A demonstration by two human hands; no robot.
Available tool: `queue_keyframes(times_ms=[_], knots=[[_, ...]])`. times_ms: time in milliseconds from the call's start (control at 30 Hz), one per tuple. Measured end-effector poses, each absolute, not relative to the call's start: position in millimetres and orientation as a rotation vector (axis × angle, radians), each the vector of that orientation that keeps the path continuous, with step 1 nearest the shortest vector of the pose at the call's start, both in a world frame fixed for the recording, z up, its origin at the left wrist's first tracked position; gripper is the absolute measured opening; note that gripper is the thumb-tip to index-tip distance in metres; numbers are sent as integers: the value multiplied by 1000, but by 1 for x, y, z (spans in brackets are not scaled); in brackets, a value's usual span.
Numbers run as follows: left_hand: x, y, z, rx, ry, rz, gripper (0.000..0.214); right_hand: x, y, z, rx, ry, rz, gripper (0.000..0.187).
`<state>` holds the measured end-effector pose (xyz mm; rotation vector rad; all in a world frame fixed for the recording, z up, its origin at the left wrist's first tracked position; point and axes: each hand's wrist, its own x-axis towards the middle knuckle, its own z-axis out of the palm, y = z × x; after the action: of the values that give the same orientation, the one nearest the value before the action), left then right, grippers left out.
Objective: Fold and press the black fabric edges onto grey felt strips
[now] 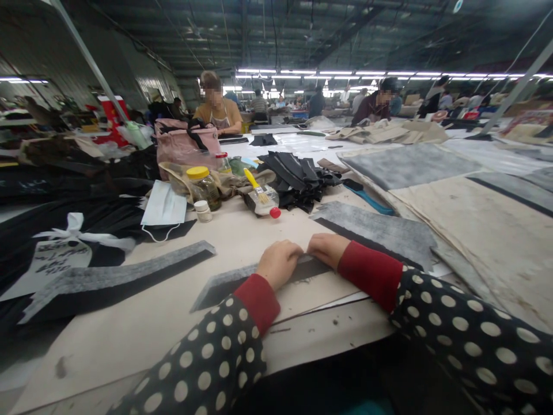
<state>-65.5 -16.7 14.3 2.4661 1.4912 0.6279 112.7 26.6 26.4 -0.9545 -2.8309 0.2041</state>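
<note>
A narrow black fabric strip with a grey upper band (231,283) lies across the beige board (168,323) in front of me. My left hand (279,263) rests on its middle, fingers curled in at the far edge. Close beside it, my right hand (329,249) pinches the same edge further right. The fingertips nearly meet, and what lies right under them is partly hidden. A wider black and grey fabric piece (375,225) sits beyond my right hand. To the left is another long strip (147,271) of the same kind.
Past my hands stand a yellow-lidded jar (204,187), a small white bottle (203,211) and a yellow-handled brush (260,190) on a red-capped bottle (268,203). A face mask (164,204) lies left of them. Black pieces (298,176) are heaped behind. Co-workers (219,106) stand further off.
</note>
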Motion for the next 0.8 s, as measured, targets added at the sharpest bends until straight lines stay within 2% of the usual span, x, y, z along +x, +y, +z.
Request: queue_keyframes(times_ms=[200, 433, 633, 800], knots=[[-62, -23, 21, 2642, 1505, 474, 21, 107, 14, 29, -967, -3012, -175, 20], [-61, -30, 30, 2852, 1427, 191, 19, 100, -4, 30, -1035, -3099, -358, 25], [-80, -30, 25, 2730, 1306, 356, 32, 98, -24, 29, -1184, -2918, -425, 22], [-98, -28, 20, 2509, 1334, 562, 27, 92, -27, 28, -1270, -2878, -356, 23]])
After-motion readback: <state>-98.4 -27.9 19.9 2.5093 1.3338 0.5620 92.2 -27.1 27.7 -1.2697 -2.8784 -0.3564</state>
